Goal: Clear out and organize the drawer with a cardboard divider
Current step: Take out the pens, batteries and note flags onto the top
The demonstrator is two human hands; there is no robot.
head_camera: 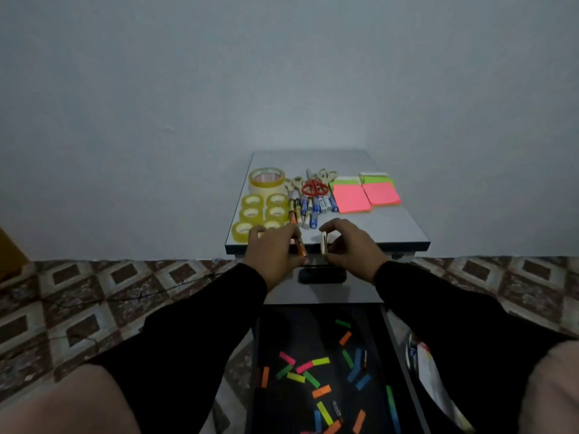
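Left hand (272, 249) grips an orange battery (300, 247), long axis pointing away toward the battery row (310, 209) just beyond; right hand (349, 245) pinches a pale battery (323, 242).

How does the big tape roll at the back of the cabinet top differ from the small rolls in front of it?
The big tape roll is wider and taller than the small tape rolls. It stands alone at the back, while the small ones are grouped in rows. Its side band looks cream; theirs look translucent yellow. All lie flat, holes facing up.
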